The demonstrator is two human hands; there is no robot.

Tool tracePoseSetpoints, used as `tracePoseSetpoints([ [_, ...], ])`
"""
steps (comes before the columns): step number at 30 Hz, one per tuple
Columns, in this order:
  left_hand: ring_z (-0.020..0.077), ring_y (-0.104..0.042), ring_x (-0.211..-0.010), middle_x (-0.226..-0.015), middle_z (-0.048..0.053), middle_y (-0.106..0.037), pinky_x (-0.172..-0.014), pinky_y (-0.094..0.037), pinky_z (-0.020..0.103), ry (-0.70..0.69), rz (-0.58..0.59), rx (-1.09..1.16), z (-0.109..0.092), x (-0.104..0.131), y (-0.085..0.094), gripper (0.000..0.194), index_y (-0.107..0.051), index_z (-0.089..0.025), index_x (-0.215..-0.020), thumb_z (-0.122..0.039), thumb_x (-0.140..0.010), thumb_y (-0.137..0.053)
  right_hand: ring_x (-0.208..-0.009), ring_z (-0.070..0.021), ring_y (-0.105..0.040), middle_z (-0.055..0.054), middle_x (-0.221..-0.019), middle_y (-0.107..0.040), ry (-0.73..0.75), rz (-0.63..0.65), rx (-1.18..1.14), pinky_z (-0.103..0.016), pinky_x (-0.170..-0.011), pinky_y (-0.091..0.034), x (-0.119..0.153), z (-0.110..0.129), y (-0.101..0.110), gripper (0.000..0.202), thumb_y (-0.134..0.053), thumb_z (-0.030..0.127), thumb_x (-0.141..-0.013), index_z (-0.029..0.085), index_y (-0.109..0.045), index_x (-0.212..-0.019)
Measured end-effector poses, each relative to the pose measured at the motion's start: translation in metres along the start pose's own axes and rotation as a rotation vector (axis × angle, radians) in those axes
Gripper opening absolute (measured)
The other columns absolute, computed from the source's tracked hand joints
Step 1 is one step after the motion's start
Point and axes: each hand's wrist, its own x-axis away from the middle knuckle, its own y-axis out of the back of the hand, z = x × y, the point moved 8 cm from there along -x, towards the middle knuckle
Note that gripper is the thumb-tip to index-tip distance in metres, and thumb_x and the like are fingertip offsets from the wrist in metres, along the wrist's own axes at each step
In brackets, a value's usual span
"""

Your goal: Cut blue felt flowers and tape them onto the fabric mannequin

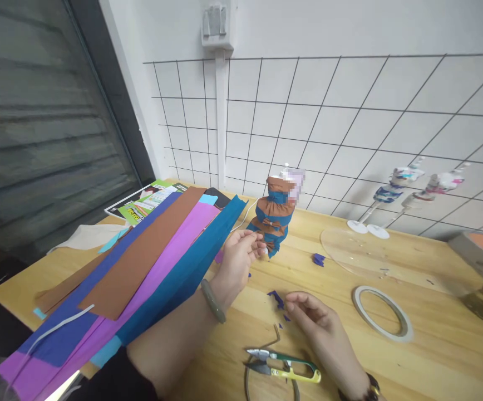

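My left hand (241,253) is closed, its fingertips pinched at the lower end of a miniature dress form (275,209). The form leans slightly and wears gathered brown and teal crepe paper with small brown bows; a white knob tops it. My right hand (319,323) has its fingers curled and thumb against them, beside dark purple paper scraps (275,299) on the table; whether anything sits in the pinch is hidden. Just below it lie thread snips (285,365) with green and yellow handles, blades pointing left.
Strips of brown, purple, blue and teal crepe paper (149,250) cover the table's left side. A tape roll (382,313) and a clear round sheet (350,253) lie rightward. Two small dress forms on stands (387,192) stand by the gridded wall. A grey box (481,256) sits far right.
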Motion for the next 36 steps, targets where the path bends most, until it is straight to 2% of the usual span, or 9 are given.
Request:
tracePoseSetpoints([
  [6,0.0048,-0.046,-0.053,-0.066,-0.003,-0.047,-0.052,-0.037,0.019,-0.187,-0.109,0.061,-0.013,-0.010,-0.004,0.012,-0.042,-0.017,-0.074,-0.018,-0.072,-0.054,-0.060,-0.0151,-0.057,-0.001,-0.065,-0.062,-0.004,-0.051,-0.046,-0.026,-0.063,-0.049,0.001,0.006,0.002,0.029,-0.063,0.045,-0.070,0.018,-0.066,-0.081],
  [8,0.0045,-0.045,-0.053,-0.069,-0.004,-0.047,-0.051,-0.036,0.019,-0.197,-0.125,0.092,-0.014,-0.012,-0.006,0.012,-0.041,-0.018,-0.076,-0.020,-0.073,-0.053,-0.058,-0.0149,-0.056,0.000,-0.062,-0.061,-0.001,-0.065,-0.013,-0.025,-0.059,-0.048,0.001,0.004,0.003,0.031,-0.062,0.046,-0.071,0.018,-0.066,-0.083],
  [14,0.0041,-0.041,-0.049,-0.069,-0.004,-0.045,-0.048,-0.033,0.018,-0.177,-0.214,0.119,-0.012,-0.013,-0.008,0.015,-0.041,-0.020,-0.083,-0.030,-0.076,-0.050,-0.071,-0.0161,-0.056,-0.003,-0.080,-0.063,-0.008,-0.071,0.005,-0.022,-0.058,-0.046,0.001,-0.004,0.004,0.029,-0.058,0.045,-0.075,0.020,-0.062,-0.089],
  [19,0.0038,-0.040,-0.049,-0.070,-0.004,-0.044,-0.047,-0.032,0.018,-0.209,-0.245,0.137,-0.018,-0.016,-0.005,0.020,-0.040,-0.020,-0.079,-0.036,-0.075,-0.051,-0.064,-0.0149,-0.054,-0.002,-0.075,-0.060,0.010,-0.117,0.026,-0.021,-0.051,-0.044,0.001,-0.001,0.007,0.028,-0.057,0.045,-0.076,0.020,-0.060,-0.088],
  [22,0.0048,-0.045,-0.056,-0.076,-0.002,-0.047,-0.053,-0.037,0.019,-0.272,-0.256,0.124,-0.029,-0.019,-0.003,0.023,-0.042,-0.020,-0.081,-0.041,-0.077,-0.049,-0.063,-0.0148,-0.053,-0.001,-0.070,-0.057,0.043,-0.123,0.010,-0.022,-0.054,-0.045,0.000,0.007,0.007,0.026,-0.059,0.044,-0.074,0.020,-0.059,-0.084],
  [26,0.0099,-0.052,-0.082,-0.094,0.003,-0.052,-0.070,-0.041,0.021,-0.443,-0.215,-0.049,-0.055,-0.023,-0.013,0.025,-0.046,-0.020,-0.097,-0.033,-0.077,-0.054,-0.061,-0.0152,-0.054,0.000,-0.064,-0.056,0.057,-0.087,-0.029,-0.023,-0.058,-0.048,-0.002,0.015,0.006,0.024,-0.063,0.043,-0.070,0.020,-0.060,-0.076],
  [30,0.0158,-0.050,-0.102,-0.108,0.007,-0.053,-0.087,-0.036,0.029,-0.556,-0.104,-0.284,-0.074,-0.030,-0.030,0.033,-0.047,-0.020,-0.107,-0.023,-0.075,-0.057,-0.065,-0.0182,-0.061,-0.003,-0.068,-0.063,0.030,-0.083,0.009,-0.026,-0.063,-0.052,-0.007,0.015,0.015,0.026,-0.066,0.043,-0.067,0.019,-0.063,-0.076],
  [33,0.0173,-0.047,-0.109,-0.111,0.008,-0.054,-0.095,-0.031,0.032,-0.608,-0.026,-0.386,-0.080,-0.036,-0.037,0.043,-0.047,-0.020,-0.112,-0.015,-0.071,-0.059,-0.071,-0.0208,-0.065,-0.005,-0.073,-0.069,-0.016,-0.118,0.045,-0.028,-0.069,-0.054,-0.014,0.012,0.027,0.026,-0.069,0.042,-0.065,0.019,-0.066,-0.077],
  [36,0.0197,-0.047,-0.111,-0.114,0.010,-0.055,-0.097,-0.030,0.034,-0.572,0.090,-0.424,-0.075,-0.047,-0.041,0.053,-0.046,-0.021,-0.119,-0.011,-0.068,-0.060,-0.074,-0.0227,-0.067,-0.005,-0.075,-0.072,-0.065,-0.167,0.026,-0.030,-0.071,-0.055,-0.024,0.015,0.038,0.028,-0.074,0.039,-0.059,0.020,-0.068,-0.078],
])
